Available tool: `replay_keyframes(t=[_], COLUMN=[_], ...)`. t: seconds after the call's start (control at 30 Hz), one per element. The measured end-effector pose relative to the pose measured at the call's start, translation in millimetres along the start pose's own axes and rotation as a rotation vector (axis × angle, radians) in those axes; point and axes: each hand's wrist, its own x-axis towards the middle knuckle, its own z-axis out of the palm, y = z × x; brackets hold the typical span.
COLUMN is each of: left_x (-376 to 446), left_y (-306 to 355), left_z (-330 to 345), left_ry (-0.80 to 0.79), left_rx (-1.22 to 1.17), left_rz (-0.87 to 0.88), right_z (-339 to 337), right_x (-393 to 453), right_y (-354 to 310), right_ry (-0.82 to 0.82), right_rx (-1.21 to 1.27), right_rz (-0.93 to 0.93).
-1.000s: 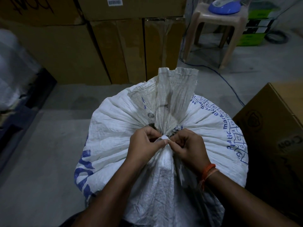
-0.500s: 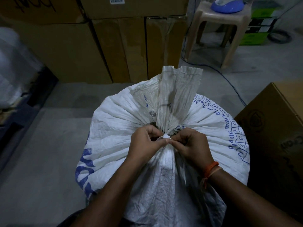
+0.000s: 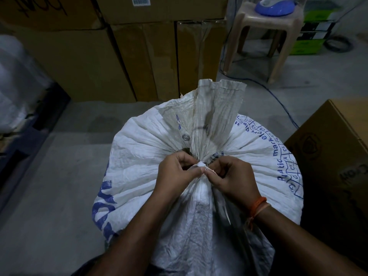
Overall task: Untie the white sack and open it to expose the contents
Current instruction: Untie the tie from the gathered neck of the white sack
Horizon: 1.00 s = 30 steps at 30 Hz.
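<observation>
While pinching the small white knot (image 3: 201, 163) from both sides, meets fingertip to fingertip over the tied neck of the white sack (image 3: 143, 156), directly below the head and filling the space under both forearms.

Far out beyond the left hand (image 3: 175, 172): a pale plastic-wrapped bundle (image 3: 16, 80), blurred and cut off by the frame edge. Ahead of that hand: stacked cardboard boxes (image 3: 79, 62) with a black scrawl cropped at the top, and a barcode label (image 3: 141, 0) too small to read. Below the left wrist, on the sack's side: large blue letters, broken by folds and not legible.

Left hand: thumb and curled fingers pinching the knot. Just beyond its knuckles: a metal eyelet (image 3: 186, 136), then the crumpled gathered top (image 3: 215, 108) fanning upward. Contents entirely hidden by the closed fabric.

Right hand (image 3: 233, 176): curled likewise, pinching the knot's other side, with an orange wristband (image 3: 257, 206) at the wrist. Under that wrist: a thin loose strip (image 3: 227, 214) hanging down. Beyond the right knuckles, blue print on the sack: "mark" readable, "atic" partly so, plus small lettered boxes.

Farther ahead of the right hand: a beige plastic stool (image 3: 264, 26) bearing a blue object (image 3: 275, 7), cropped at the top. Outside the right forearm: a brown carton (image 3: 334, 146), with markings too dim to make out.
</observation>
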Motion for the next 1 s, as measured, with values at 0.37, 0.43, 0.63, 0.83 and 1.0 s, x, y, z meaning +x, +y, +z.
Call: replay_keyframes(t=[0.37, 0.43, 0.63, 0.83, 1.0], left_x=[2.5, 2.6, 3.1, 2.5, 1.6], left_y=[-2.5, -2.4, -2.0, -1.5, 0.4], left_z=[0.0, -0.1, -0.7, 0.3, -0.1], left_ry=[0.004, 0.001, -0.004, 0.002, 0.002], left_rx=[0.028, 0.037, 0.057, 0.060, 0.084], left_rz=[-0.011, -0.010, -0.005, -0.006, 0.006], right_z=[-0.7, 0.1, 1.0, 1.7, 3.5], right_x=[1.7, 1.6, 1.7, 1.5, 1.3], right_y=[1.2, 2.3, 4.1, 4.2, 4.4], right_ry=[0.012, 0.010, 0.010, 0.006, -0.014], right_rx=[-0.036, -0.025, -0.022, -0.023, -0.016], right_rz=[-0.012, -0.009, 0.001, 0.004, 0.005])
